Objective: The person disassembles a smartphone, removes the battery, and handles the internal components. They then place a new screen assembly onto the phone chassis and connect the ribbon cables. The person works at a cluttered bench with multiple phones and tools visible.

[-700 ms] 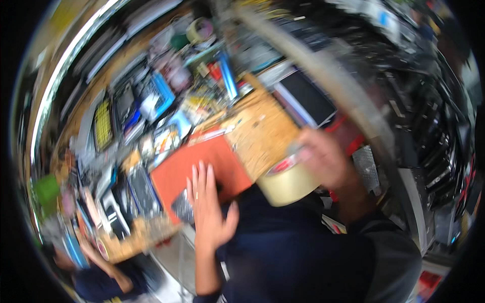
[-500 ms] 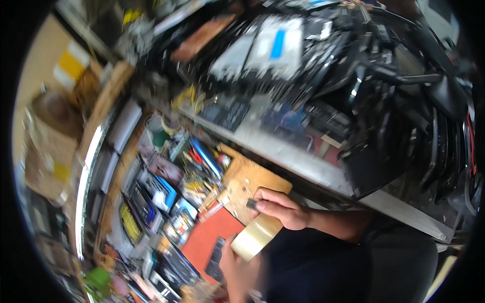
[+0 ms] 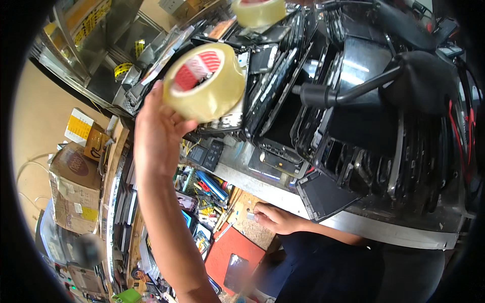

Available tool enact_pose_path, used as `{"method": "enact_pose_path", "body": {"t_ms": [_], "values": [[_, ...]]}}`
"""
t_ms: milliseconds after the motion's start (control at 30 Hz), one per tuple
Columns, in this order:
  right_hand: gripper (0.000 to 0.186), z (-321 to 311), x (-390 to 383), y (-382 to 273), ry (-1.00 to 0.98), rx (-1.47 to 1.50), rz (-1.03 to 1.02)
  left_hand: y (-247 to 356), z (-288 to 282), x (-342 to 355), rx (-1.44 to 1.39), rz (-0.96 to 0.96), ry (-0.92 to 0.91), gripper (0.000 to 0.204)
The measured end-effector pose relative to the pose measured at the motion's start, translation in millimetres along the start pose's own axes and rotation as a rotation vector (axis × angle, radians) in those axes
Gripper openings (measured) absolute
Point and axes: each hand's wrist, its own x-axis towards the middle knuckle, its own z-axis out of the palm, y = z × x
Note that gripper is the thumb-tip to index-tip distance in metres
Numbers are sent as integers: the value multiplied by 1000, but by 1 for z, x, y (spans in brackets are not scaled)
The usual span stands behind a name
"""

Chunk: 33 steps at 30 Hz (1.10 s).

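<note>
My left hand is raised toward the stacked device parts, its fingers closed on the side of a wide roll of translucent yellowish tape with a red-printed core. A second, similar roll sits higher up on the pile. Low at the centre, my right hand pinches a small grey piece over the wooden worktop, just off the metal edge. Below it lie a red mat and, on that, a dark flat rectangular device.
Dense stacks of dark screens and panels fill the right, with a black jointed arm across them. A metal ledge runs below. Cluttered tools cover the bench. Cardboard boxes stand at the left.
The tape, earlier in my right hand and then between both hands, is now lifted high in my left hand. My right hand stays low with the small piece. The view has swung toward the pile.
</note>
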Motion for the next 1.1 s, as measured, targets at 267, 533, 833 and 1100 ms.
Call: {"method": "enact_pose_path", "body": {"t_ms": [267, 533, 833, 1100], "values": [[6, -3, 1, 3, -77, 7, 36, 13, -44, -127, 1049, 754, 489, 48], [11, 32, 13, -35, -188, -257, 97, -165, -52, -308, 439, 499, -106, 8], [13, 136, -15, -67, -490, -604, -337, -213, -111, -478, 422, 4, 360, 5], [13, 210, -74, -79, -655, -484, -369, -221, -140, -523, 419, 99, 586, 3]]}}
